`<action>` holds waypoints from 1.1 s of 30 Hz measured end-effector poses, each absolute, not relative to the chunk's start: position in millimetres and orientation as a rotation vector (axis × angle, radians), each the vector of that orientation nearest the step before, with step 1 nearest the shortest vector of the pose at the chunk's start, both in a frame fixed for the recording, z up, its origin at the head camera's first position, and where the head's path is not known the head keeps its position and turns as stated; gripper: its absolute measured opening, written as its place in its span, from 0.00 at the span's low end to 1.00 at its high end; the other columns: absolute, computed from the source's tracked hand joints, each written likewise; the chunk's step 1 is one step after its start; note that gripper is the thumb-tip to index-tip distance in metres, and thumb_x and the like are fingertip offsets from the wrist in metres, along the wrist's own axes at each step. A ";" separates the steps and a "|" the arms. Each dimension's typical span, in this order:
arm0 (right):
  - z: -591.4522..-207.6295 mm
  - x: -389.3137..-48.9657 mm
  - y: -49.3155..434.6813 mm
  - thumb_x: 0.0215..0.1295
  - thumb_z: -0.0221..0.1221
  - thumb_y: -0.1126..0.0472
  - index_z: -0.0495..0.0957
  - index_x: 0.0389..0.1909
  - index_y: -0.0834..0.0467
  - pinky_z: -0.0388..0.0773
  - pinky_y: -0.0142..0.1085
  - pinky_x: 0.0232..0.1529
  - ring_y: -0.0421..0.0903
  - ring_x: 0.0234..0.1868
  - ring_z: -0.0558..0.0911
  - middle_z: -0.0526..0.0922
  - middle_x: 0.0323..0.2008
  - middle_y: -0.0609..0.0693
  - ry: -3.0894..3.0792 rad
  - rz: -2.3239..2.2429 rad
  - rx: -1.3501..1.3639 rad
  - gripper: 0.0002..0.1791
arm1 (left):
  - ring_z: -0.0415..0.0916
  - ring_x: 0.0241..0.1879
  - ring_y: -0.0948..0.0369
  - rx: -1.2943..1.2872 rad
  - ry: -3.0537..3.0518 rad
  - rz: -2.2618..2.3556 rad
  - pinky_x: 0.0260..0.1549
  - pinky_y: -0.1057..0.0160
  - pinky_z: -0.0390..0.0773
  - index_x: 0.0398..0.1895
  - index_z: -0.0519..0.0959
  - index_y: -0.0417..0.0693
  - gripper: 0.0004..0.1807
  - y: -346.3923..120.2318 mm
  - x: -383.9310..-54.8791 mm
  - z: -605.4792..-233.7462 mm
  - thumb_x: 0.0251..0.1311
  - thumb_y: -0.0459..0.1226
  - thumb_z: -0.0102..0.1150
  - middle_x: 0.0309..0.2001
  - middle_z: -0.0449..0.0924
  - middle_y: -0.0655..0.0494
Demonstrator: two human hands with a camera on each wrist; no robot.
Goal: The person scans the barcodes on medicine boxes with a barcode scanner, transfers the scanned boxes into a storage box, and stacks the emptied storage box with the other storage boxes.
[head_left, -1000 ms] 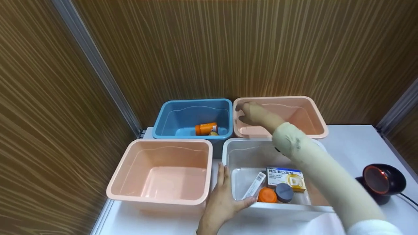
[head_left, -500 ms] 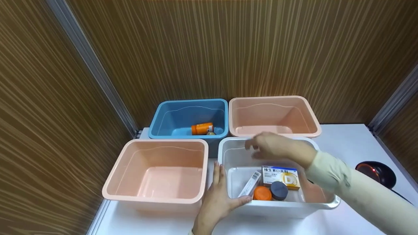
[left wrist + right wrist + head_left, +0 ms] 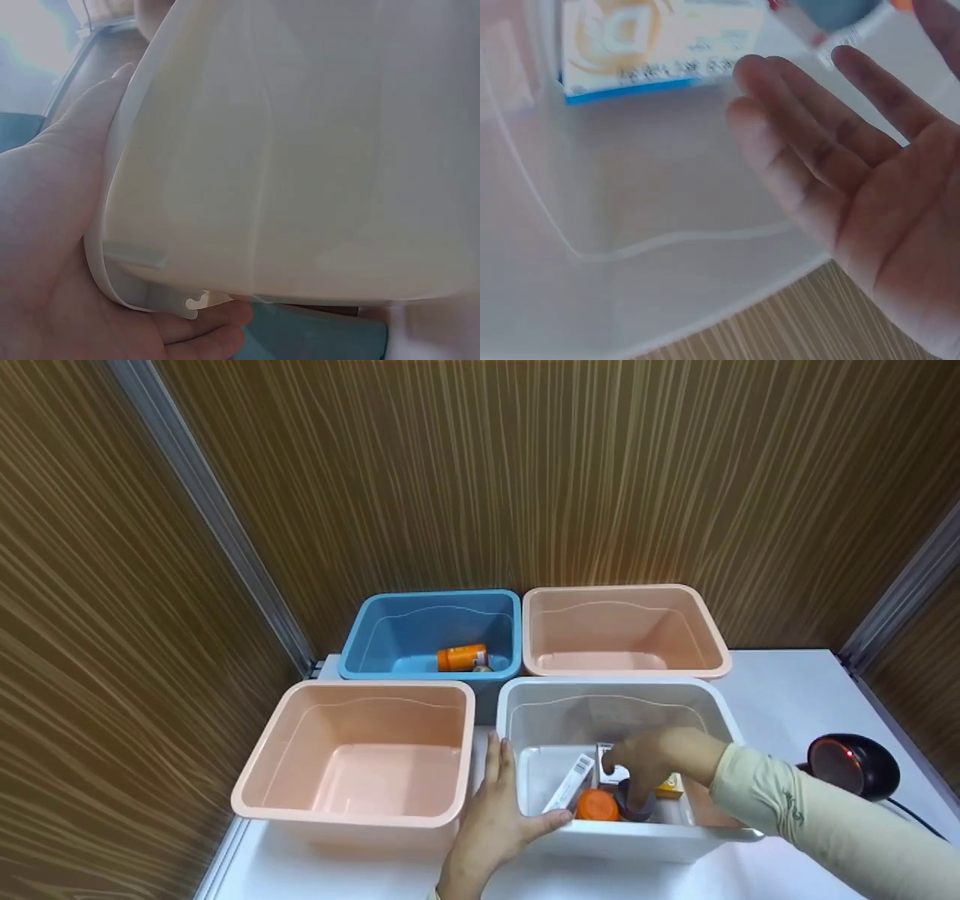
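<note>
In the head view, my left hand [image 3: 491, 825] rests against the near left corner of a white bin [image 3: 630, 840], fingers straight along its side and thumb along the front rim. My right hand [image 3: 660, 761] reaches down inside this bin, fingers parted, at a dark grey-lidded bottle [image 3: 636, 808]. Nothing is held between its fingers in the right wrist view. An orange-lidded bottle [image 3: 597, 805] stands beside the grey lid. A slim white box [image 3: 568, 784] leans to its left. Behind, partly hidden by the right hand, is a vitamin D3 drops box [image 3: 652, 41].
A pink bin [image 3: 352, 821] stands at left. At the back are a blue bin [image 3: 429, 676], with an orange bottle [image 3: 462, 658] lying in it, and another pink bin [image 3: 626, 671]. A black round device [image 3: 855, 765] with a cord stands at right. Wood-patterned walls enclose the table.
My right hand has come back from above the far pink bin and down into the white bin, over the grey lid. My left hand stays at the bin's corner. The head view has shifted slightly.
</note>
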State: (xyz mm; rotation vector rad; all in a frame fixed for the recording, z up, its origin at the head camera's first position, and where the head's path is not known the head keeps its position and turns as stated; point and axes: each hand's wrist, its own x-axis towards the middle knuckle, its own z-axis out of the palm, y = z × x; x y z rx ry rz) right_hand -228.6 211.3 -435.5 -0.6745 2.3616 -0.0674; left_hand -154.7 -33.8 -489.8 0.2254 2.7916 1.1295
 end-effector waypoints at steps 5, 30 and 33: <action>-443.5 -224.1 211.5 0.52 0.74 0.61 0.79 0.47 0.54 0.79 0.46 0.33 0.47 0.29 0.74 0.76 0.34 0.48 2.247 -0.165 -0.559 0.21 | 0.57 0.72 0.42 0.245 2.807 1.123 0.62 0.38 0.68 0.81 0.48 0.42 0.73 -35.1 -154.0 -490.3 0.40 0.72 0.70 0.82 0.32 0.48; -446.3 -223.0 212.8 0.53 0.66 0.69 0.74 0.30 0.52 0.69 0.35 0.26 0.43 0.25 0.71 0.73 0.24 0.45 2.374 -0.063 -0.674 0.12 | 0.55 0.73 0.42 0.292 2.827 1.158 0.62 0.39 0.68 0.81 0.47 0.42 0.72 -35.7 -152.5 -492.8 0.41 0.73 0.68 0.82 0.32 0.47; -436.5 -227.5 216.2 0.52 0.67 0.68 0.74 0.30 0.53 0.69 0.36 0.26 0.43 0.25 0.71 0.73 0.23 0.45 2.412 -0.066 -0.686 0.12 | 0.55 0.73 0.42 0.297 2.837 1.152 0.61 0.39 0.68 0.81 0.47 0.41 0.73 -36.8 -151.8 -492.9 0.41 0.74 0.66 0.82 0.32 0.46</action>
